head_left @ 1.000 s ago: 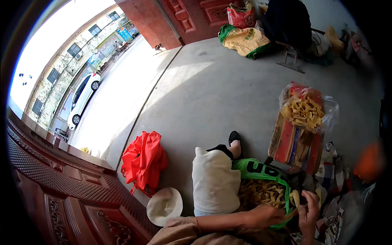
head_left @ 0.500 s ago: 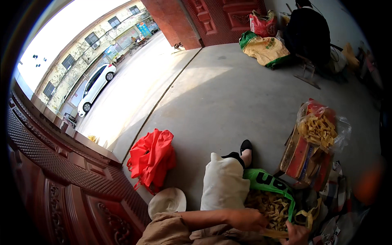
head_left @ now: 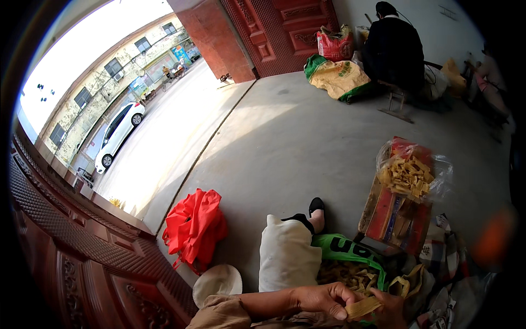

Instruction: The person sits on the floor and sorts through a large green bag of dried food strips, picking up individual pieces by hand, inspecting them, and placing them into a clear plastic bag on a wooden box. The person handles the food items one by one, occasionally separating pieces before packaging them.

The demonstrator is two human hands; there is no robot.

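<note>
My left hand [head_left: 329, 299] reaches in from the lower left, its thumb and fingers pinched on one end of a flat yellow-tan strip [head_left: 361, 308]. My right hand [head_left: 390, 310], partly cut off by the lower edge, grips the same strip at its other side. The strip's material is unclear. Just beyond my hands a green bag [head_left: 350, 247] with black lettering lies around a heap of small tan folded pieces [head_left: 350, 276]. To the right, a longer tan band [head_left: 408, 285] loops loosely over dark cloth.
A cardboard box [head_left: 395, 222] carries a clear plastic bag of tan pieces [head_left: 408, 176]. White cloth [head_left: 290, 255] covers my leg. Left lie a red bag [head_left: 196, 227] and a pale hat [head_left: 218, 285], beside a carved door [head_left: 131, 296]. Another person [head_left: 394, 49] sits far right near sacks [head_left: 339, 79].
My left hand has risen from the tan pieces and now pinches the strip beside my right hand. The whole view has shifted slightly, so the surroundings sit lower and further left.
</note>
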